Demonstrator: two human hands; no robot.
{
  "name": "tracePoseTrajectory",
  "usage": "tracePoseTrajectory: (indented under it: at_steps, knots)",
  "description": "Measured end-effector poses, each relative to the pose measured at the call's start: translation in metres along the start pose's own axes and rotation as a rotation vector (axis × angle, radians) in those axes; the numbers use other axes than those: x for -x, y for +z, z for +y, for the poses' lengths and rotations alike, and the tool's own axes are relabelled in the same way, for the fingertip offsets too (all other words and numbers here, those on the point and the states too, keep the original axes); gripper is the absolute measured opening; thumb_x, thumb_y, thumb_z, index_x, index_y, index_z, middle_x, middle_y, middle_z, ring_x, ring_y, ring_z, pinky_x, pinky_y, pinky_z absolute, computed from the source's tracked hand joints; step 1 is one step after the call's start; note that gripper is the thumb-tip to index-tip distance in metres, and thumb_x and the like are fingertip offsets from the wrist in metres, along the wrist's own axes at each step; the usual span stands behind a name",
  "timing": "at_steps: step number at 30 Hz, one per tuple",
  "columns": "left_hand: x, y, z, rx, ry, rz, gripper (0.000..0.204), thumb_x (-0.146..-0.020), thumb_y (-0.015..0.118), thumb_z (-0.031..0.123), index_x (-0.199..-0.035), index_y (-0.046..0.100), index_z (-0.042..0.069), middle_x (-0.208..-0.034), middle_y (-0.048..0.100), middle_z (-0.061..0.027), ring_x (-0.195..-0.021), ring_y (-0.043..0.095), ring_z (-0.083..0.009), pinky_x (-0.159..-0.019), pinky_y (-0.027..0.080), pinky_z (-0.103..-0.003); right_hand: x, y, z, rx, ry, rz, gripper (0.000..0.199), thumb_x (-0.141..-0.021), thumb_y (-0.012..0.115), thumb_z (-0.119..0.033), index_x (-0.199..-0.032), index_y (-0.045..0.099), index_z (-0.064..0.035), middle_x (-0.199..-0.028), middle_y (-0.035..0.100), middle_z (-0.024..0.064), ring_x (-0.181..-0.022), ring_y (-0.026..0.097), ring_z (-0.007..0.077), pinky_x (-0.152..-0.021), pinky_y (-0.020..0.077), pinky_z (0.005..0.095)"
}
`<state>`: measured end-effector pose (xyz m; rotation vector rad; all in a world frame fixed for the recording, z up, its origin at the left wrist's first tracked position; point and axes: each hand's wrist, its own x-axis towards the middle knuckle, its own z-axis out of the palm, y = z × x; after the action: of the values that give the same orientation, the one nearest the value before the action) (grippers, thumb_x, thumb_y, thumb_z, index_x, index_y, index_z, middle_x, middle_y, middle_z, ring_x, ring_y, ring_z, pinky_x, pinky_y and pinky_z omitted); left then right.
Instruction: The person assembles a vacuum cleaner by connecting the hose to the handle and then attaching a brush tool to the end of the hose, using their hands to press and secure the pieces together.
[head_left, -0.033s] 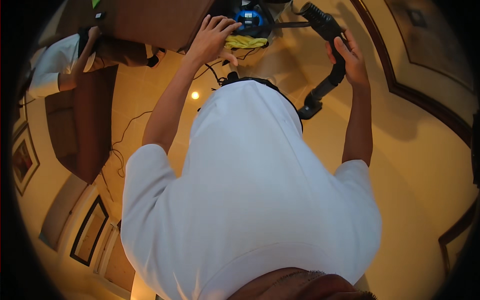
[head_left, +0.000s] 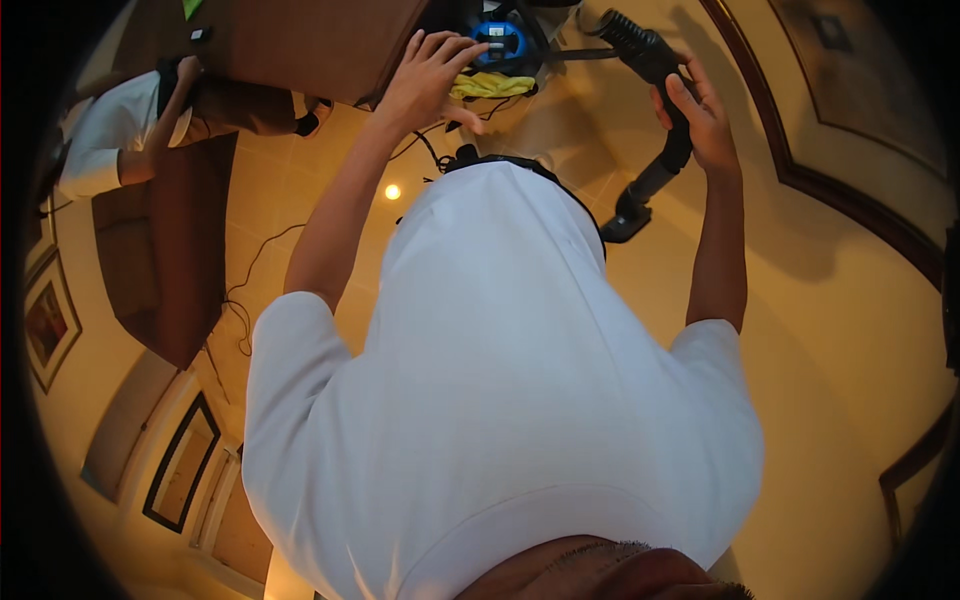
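Note:
My right hand (head_left: 708, 125) is wrapped round a black vacuum cleaner hose handle (head_left: 678, 138), thumb and fingers on either side of it. Ribbed hose (head_left: 622, 32) shows above the grip, and a dark nozzle (head_left: 628, 222) forms the lower end. My left hand (head_left: 418, 88) is open, fingers spread and thumb apart, with nothing seen in it. Its fingertips reach the edge of a blue and black machine (head_left: 497, 42); whether they touch it I cannot tell. A crumpled yellow cloth (head_left: 490, 86) lies against the machine, just right of that hand.
A large brown table (head_left: 300, 45) stands at the upper left. Another person (head_left: 115, 135) in a white top is beside it, near brown furniture (head_left: 165, 245). A thin cable (head_left: 240, 290) trails over the tiled floor. On the right, a wall (head_left: 830, 330) has dark trim (head_left: 850, 210).
My left hand's fingertips and thumb have shifted very slightly to the right. My right hand keeps its hold on the hose handle.

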<state>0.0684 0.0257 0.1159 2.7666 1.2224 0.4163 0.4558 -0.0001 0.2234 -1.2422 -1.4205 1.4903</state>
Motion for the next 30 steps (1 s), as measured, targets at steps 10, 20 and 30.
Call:
tracePoseTrajectory:
  at_steps: [10,20,30]
  knots:
    - [-0.094,-0.044,0.096,1.05,-0.403,-0.015,0.033,-0.091,0.08,0.03,-0.112,0.078,0.004,-0.106,0.075,-0.0059,-0.098,0.068,-0.0168,-0.093,0.052,-0.033,-0.004,-0.002,0.025,-0.03,0.006,-0.082,0.038,-0.108,0.053,-0.041,-0.12,0.06,-0.0055,-0.082,0.058,0.0006,-0.064,0.052,0.0075,-0.06,0.0401,0.0232]
    - [-0.085,-0.023,0.094,0.832,0.021,0.244,0.019,-0.075,0.079,0.001,-0.092,0.076,0.008,-0.094,0.07,-0.0108,-0.099,0.061,-0.0309,-0.086,0.049,-0.043,0.02,-0.004,0.045,-0.575,0.347,-0.452,0.05,-0.109,0.046,-0.05,-0.105,0.061,-0.0027,-0.069,0.052,-0.0006,-0.045,0.043,0.0055,-0.044,0.0353,0.0203]
    - [-0.076,-0.022,0.053,0.625,0.05,0.306,0.017,-0.073,0.077,0.0,-0.085,0.079,0.013,-0.086,0.07,-0.0029,-0.093,0.061,-0.0233,-0.09,0.045,-0.041,0.048,0.01,0.062,-0.765,0.612,-0.678,0.06,-0.104,0.051,-0.057,-0.11,0.055,0.0018,-0.065,0.052,0.0039,-0.041,0.043,0.0065,-0.037,0.0352,0.0214]
